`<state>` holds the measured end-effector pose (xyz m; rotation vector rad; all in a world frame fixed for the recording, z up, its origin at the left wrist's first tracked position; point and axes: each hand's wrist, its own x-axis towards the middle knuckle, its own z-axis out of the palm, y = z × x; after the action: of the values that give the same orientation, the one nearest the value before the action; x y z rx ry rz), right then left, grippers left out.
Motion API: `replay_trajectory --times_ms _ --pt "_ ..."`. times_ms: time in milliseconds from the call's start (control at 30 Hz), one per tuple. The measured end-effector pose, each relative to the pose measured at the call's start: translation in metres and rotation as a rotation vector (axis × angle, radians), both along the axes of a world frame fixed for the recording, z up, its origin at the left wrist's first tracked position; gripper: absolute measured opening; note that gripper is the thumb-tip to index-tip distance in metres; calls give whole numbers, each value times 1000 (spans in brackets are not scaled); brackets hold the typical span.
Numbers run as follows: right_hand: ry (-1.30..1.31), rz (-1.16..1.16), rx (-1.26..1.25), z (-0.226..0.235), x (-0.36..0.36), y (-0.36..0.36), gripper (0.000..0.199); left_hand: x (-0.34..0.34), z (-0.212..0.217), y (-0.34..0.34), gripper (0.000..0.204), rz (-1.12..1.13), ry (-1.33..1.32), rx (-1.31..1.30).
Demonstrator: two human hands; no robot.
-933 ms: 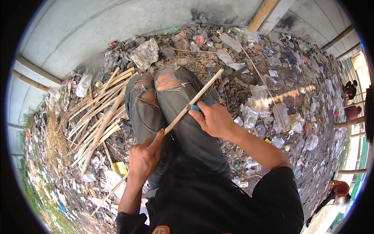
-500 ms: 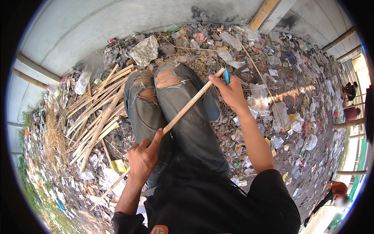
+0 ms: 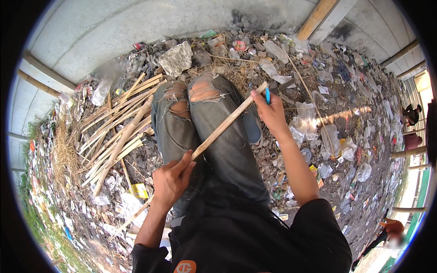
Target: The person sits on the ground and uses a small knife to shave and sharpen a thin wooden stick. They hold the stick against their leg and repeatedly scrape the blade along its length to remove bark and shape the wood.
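The left forearm rises from the lower edge beside the jeans, and the left hand, back upward, is closed around a wooden stick over the near part of the left thigh, index finger stretched along the wood. The right arm extends farther, its forearm to the right of the jeans; the right hand, near the right knee, grasps the stick close to its far end with the thumb against it (a slim blue object juts up from the same grip). Between the two grips, the stick slants across the jeans. Split wooden strips lie left of the jeans.
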<state>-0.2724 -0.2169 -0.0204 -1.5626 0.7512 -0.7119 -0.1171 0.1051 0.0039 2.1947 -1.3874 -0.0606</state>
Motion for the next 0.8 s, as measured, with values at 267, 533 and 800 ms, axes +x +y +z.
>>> replay_trajectory --times_ms 267,533,800 --pt "497 109 -735 16 -8 66 42 -13 3 -30 30 42 25 -19" --pt "603 214 -741 13 -5 82 50 -28 16 -76 24 63 15 51" --pt "432 72 -575 -19 1 49 58 -21 34 -35 27 50 110 124"
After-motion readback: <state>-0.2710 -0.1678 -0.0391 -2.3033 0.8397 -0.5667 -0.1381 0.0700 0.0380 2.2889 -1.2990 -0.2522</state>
